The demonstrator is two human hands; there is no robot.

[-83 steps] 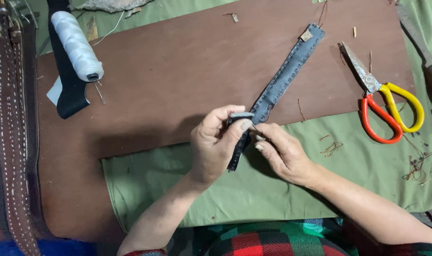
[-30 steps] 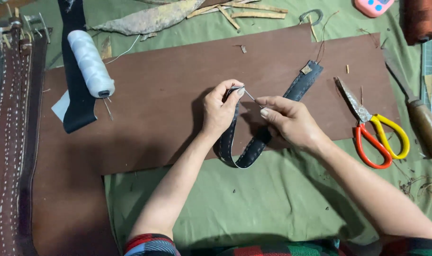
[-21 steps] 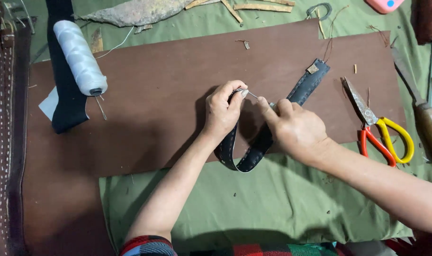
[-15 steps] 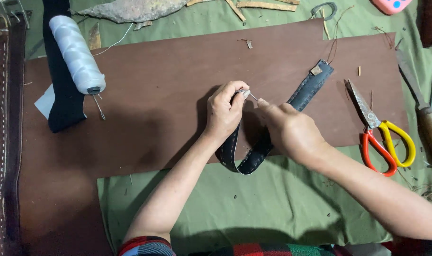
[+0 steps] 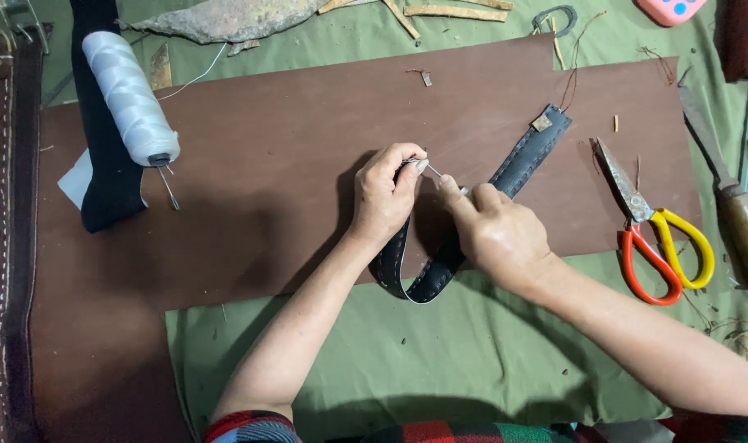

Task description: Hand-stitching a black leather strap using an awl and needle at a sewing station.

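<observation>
A dark stitched leather strap is folded into a loop over a brown leather sheet. My left hand pinches one end of the strap near a small metal piece at my fingertips. My right hand sits just to the right, its fingertips closed on a thin needle-like metal piece between the two hands. The loop's bend hangs below both hands, over the green cloth.
A white thread spool lies on a black strap at upper left. Orange and yellow scissors and a wooden-handled tool lie at right. Brown stitched belts run down the left edge. Leather scraps lie at the top.
The strap went from lying straight to being folded into a loop. My right hand closed in on the left, and both now meet at the strap's end.
</observation>
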